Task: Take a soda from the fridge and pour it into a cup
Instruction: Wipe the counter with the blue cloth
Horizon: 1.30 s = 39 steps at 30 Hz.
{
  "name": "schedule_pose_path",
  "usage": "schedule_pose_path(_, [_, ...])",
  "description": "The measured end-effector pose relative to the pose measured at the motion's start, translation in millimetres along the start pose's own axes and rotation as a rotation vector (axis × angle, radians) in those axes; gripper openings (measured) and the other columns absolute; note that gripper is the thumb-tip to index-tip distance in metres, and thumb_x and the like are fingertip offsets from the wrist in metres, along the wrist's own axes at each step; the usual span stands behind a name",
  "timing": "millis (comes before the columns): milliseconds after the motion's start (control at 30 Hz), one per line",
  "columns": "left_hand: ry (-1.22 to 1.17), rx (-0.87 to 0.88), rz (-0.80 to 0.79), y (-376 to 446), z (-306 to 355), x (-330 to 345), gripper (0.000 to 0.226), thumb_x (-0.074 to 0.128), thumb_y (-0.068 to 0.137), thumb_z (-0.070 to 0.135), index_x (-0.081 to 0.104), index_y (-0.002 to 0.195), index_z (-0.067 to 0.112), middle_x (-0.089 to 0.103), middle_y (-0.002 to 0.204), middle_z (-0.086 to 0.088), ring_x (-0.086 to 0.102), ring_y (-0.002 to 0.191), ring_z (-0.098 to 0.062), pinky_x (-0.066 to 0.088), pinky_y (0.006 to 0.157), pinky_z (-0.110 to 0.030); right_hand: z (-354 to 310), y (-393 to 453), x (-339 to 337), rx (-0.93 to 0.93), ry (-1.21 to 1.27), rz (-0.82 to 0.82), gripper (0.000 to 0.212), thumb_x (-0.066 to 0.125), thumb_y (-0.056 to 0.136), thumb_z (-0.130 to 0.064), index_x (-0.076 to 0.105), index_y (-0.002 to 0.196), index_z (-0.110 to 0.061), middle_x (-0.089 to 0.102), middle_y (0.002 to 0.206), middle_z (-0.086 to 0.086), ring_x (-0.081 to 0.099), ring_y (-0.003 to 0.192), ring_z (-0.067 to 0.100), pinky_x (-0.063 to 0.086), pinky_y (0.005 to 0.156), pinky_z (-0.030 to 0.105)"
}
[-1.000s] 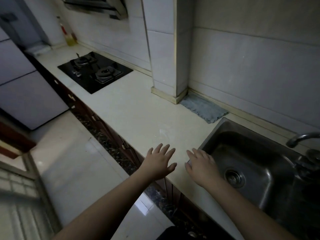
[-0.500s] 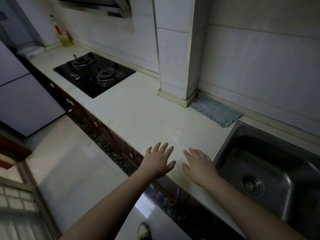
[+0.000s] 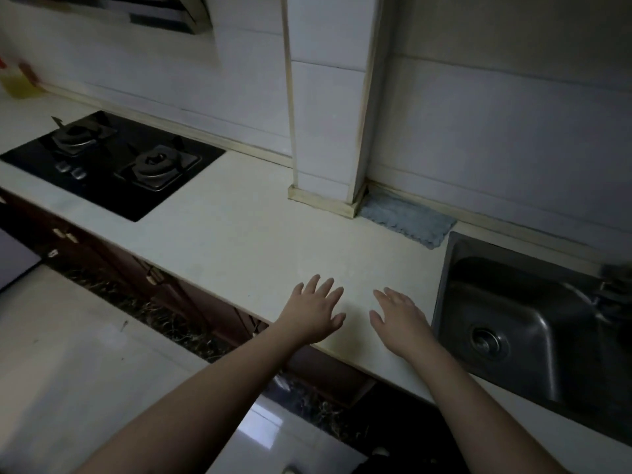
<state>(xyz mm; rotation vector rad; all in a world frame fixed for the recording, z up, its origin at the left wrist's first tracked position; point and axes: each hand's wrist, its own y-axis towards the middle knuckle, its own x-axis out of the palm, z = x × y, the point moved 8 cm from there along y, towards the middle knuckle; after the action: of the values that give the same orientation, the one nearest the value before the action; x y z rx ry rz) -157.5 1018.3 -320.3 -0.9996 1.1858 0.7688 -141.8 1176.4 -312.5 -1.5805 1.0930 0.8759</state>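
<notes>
Soda and cup: neither appears in the head view, and no fridge can be made out with certainty; a pale panel at the far-left edge [image 3: 13, 261] may belong to an appliance, but this cannot be confirmed. Nearest the viewer, both forearms reach forward over the front edge of the bench [image 3: 239, 234]. Left hand [image 3: 313, 311] and right hand [image 3: 402, 321] are held palm-down above the pale surface, side by side but apart, fingers spread and straight; each grip is apart and holds nothing. With the soda out of sight, its direction and long axis cannot be told, so neither hand can be judged nearer. Right of the right hand lies the steel sink [image 3: 513, 323]; beyond it a grey cloth [image 3: 408, 222] lies at the foot of a tiled pillar; farther left sits the black hob [image 3: 113, 162]. Compared with the earlier frames, the view has swung rightward and closer to the bench, the pale panels at left have nearly left view, and the hands keep the same spread pose.
</notes>
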Motion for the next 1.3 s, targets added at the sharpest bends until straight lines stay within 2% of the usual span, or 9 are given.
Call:
schedule_pose_path(367, [0.056, 0.154, 0.077, 64, 1, -23, 0.062, 0.032, 0.1, 0.051, 0.022, 0.153, 0.02, 0.017, 0.161, -0.005, 0.011, 0.149, -0.027, 0.015, 0.118, -0.044, 31, 24, -7, 0.107, 0.056, 0.044, 0.057, 0.031, 0.101, -0.043, 0.019, 0.153, -0.024, 0.015, 0.16, 0.002, 0.014, 0.146, 0.021, 0.017, 0.117, 0.039])
schedule_pose_path(500, [0.068, 0.184, 0.076, 95, 5, -25, 0.061, 0.031, 0.1, 0.051, 0.023, 0.153, 0.02, 0.014, 0.162, -0.004, 0.006, 0.15, -0.025, 0.008, 0.12, -0.043, 46, 44, -8, 0.134, 0.103, 0.049, 0.057, 0.03, 0.101, -0.044, 0.018, 0.153, -0.024, 0.015, 0.16, 0.001, 0.013, 0.146, 0.02, 0.017, 0.118, 0.04])
schedule_pose_path(633, [0.055, 0.209, 0.128, 134, 12, -28, 0.058, 0.032, 0.1, 0.049, 0.032, 0.149, 0.019, 0.008, 0.163, -0.005, -0.002, 0.15, -0.026, 0.002, 0.12, -0.042, 67, 71, -14, 0.151, 0.146, 0.046, 0.056, 0.032, 0.101, -0.042, 0.02, 0.153, -0.023, 0.017, 0.16, 0.002, 0.014, 0.146, 0.02, 0.017, 0.117, 0.039])
schedule_pose_path(933, [0.066, 0.296, 0.04, 258, 29, -9, 0.057, 0.033, 0.1, 0.047, 0.03, 0.15, 0.02, 0.008, 0.163, -0.006, -0.001, 0.15, -0.026, 0.001, 0.12, -0.041, 132, 162, -18, 0.19, 0.192, 0.017, 0.057, 0.034, 0.101, -0.039, 0.018, 0.153, -0.021, 0.017, 0.16, 0.002, 0.015, 0.146, 0.02, 0.018, 0.118, 0.037])
schedule_pose_path(1100, [0.083, 0.309, -0.024, 327, 32, 1, 0.061, 0.035, 0.1, 0.045, 0.02, 0.154, 0.02, 0.008, 0.163, -0.006, 0.001, 0.15, -0.026, 0.001, 0.12, -0.041, 153, 233, -41, 0.134, 0.17, 0.111, 0.057, 0.039, 0.098, -0.028, 0.02, 0.152, -0.02, 0.015, 0.159, -0.001, 0.011, 0.146, 0.018, 0.017, 0.117, 0.034])
schedule_pose_path(1167, [0.083, 0.278, -0.024, 356, 27, 2, 0.063, 0.035, 0.1, 0.042, 0.016, 0.155, 0.018, 0.007, 0.163, -0.007, 0.001, 0.15, -0.027, 0.0, 0.12, -0.042, 162, 263, -52, 0.13, 0.158, 0.16, 0.056, 0.039, 0.098, -0.027, 0.022, 0.151, -0.02, 0.016, 0.159, 0.0, 0.012, 0.145, 0.018, 0.017, 0.116, 0.034])
schedule_pose_path(1300, [0.044, 0.191, -0.01, 407, 14, 7, 0.064, 0.023, 0.096, 0.043, 0.017, 0.155, 0.018, 0.009, 0.163, -0.006, 0.006, 0.15, -0.029, 0.005, 0.119, -0.041, 185, 321, -57, 0.2, 0.173, 0.206, 0.056, 0.036, 0.1, -0.033, 0.022, 0.151, -0.018, 0.013, 0.16, 0.004, 0.009, 0.147, 0.023, 0.014, 0.119, 0.038])
